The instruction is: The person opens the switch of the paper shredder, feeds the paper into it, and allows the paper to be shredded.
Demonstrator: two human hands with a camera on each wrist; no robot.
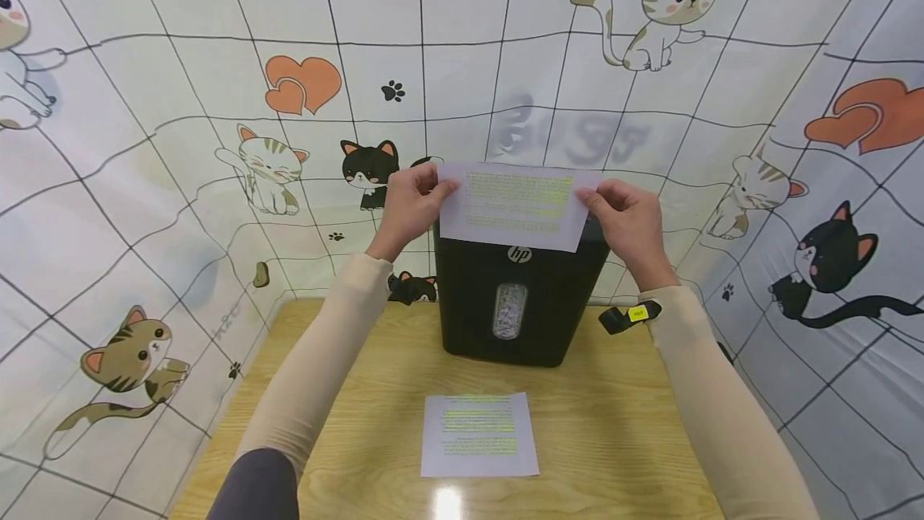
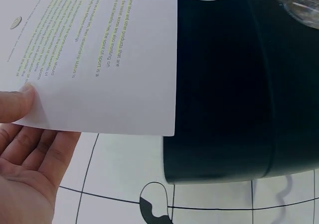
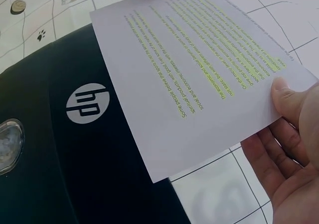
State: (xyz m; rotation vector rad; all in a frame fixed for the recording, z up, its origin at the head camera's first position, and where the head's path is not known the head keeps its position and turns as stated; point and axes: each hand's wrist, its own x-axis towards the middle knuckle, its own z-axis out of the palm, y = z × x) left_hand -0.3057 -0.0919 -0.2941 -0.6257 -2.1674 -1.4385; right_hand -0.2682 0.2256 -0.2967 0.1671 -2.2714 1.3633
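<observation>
Both hands hold one printed sheet of paper [image 1: 516, 207] with yellow highlighting, stretched between them in front of the top of a black HP paper shredder [image 1: 476, 295]. My left hand [image 1: 413, 203] pinches its left edge, thumb on the printed side. The right hand [image 1: 628, 223] pinches the opposite edge, its thumb [image 3: 286, 97] also on the print in the right wrist view. The shredder's top opening is hidden behind the sheet in the head view. Shredded paper shows through the shredder's clear window [image 1: 510, 311].
A second highlighted sheet [image 1: 480, 436] lies flat on the wooden table [image 1: 361, 424] in front of the shredder. A black strap with a yellow tag [image 1: 638, 313] is near the right wrist. Cat-patterned cloth [image 1: 462, 79] hangs behind and at both sides.
</observation>
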